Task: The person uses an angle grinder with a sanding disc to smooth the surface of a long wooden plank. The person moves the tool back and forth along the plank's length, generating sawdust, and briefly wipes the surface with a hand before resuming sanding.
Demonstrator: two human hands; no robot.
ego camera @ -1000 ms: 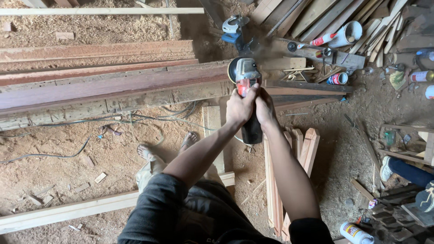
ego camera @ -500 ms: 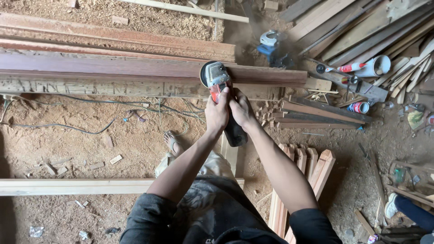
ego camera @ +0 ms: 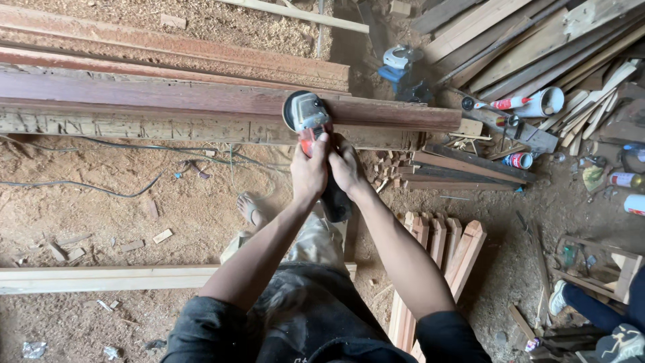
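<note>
Both hands grip an angle grinder [ego camera: 308, 115] with a grey head, red body and black rear handle. My left hand [ego camera: 310, 171] wraps the red body just behind the head. My right hand [ego camera: 347, 168] holds the black handle beside it. The grinder's disc rests on the top face of a long reddish wooden beam [ego camera: 168, 101] that runs left to right in front of me. My bare foot in a sandal [ego camera: 250, 210] stands on the sawdust floor below the beam.
More reddish planks [ego camera: 201, 57] lie behind the beam. A pale plank [ego camera: 101, 277] lies on the floor at left, short pointed boards [ego camera: 447, 252] at right. Stacked timber, cans and a blue tool [ego camera: 400, 67] crowd the upper right. Another person's leg and shoe [ego camera: 578, 302] show at lower right. Cables [ego camera: 87, 188] cross the sawdust.
The grinder and both hands have slid left along the beam, away from its right end. The view has shifted with them.
</note>
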